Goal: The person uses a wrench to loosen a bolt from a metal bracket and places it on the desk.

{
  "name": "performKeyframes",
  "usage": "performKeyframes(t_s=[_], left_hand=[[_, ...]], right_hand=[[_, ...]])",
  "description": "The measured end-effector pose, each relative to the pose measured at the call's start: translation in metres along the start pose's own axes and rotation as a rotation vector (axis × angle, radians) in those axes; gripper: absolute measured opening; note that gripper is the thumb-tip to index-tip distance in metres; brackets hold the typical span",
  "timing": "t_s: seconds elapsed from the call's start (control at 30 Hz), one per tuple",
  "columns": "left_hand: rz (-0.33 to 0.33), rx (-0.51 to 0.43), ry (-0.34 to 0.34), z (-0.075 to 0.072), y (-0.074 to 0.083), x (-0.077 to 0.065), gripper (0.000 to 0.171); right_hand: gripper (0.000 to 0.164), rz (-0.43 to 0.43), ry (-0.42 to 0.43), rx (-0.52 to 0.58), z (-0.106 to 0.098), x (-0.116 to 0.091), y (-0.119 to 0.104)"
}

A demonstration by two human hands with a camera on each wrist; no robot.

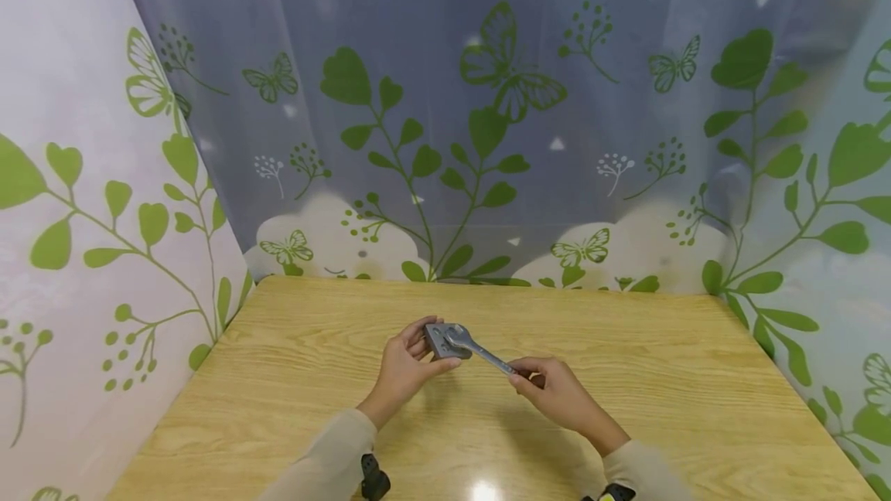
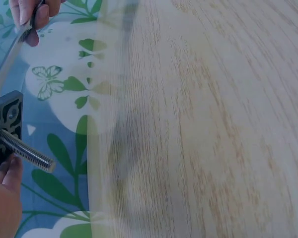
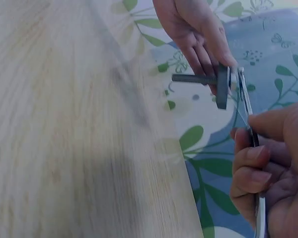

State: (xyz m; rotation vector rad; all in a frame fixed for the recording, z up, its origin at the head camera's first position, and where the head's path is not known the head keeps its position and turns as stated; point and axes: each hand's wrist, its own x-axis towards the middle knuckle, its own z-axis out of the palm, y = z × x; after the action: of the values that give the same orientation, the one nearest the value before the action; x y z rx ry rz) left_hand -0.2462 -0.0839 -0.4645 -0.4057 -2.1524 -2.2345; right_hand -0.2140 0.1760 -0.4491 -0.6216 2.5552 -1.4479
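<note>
Above the table, my left hand (image 1: 404,369) grips a small grey square plate (image 1: 436,344) by its edges, thumb at the near side. A long threaded bolt (image 2: 29,151) passes through the plate, its shank sticking out on the side away from the wrench. In the left wrist view the plate shows a cut-out pattern and corner holes. My right hand (image 1: 560,394) holds a silver wrench (image 1: 493,358) by the end of its handle, fingers curled round it. At the bolt's head side, the wrench's end (image 3: 241,74) overlaps the plate's face in the head view.
A wood-grain table (image 1: 278,377) lies beneath both hands. Curtains printed with leaves and butterflies (image 1: 515,68) hang along its back and sides. Dark wrist devices (image 1: 373,478) sit over the beige sleeves (image 1: 327,454).
</note>
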Motion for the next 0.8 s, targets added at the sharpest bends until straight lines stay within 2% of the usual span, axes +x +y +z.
performKeyframes(t_s=[0.3, 0.57, 0.67, 0.8], left_hand=[[0.022, 0.061, 0.073, 0.002, 0.002, -0.003, 0.072], [0.060, 0.072, 0.086, 0.006, 0.027, -0.013, 0.071], [0.069, 0.066, 0.091, 0.006, 0.029, -0.014, 0.071], [0.076, 0.070, 0.092, 0.007, 0.029, -0.014, 0.071]], right_hand=[[0.037, 0.013, 0.027, 0.052, 0.019, -0.003, -0.009], [0.036, -0.003, 0.000, 0.063, 0.027, -0.007, -0.015], [0.031, -0.022, -0.015, 0.036, 0.025, -0.007, -0.018], [0.028, -0.062, -0.031, -0.090, 0.026, -0.008, -0.020]])
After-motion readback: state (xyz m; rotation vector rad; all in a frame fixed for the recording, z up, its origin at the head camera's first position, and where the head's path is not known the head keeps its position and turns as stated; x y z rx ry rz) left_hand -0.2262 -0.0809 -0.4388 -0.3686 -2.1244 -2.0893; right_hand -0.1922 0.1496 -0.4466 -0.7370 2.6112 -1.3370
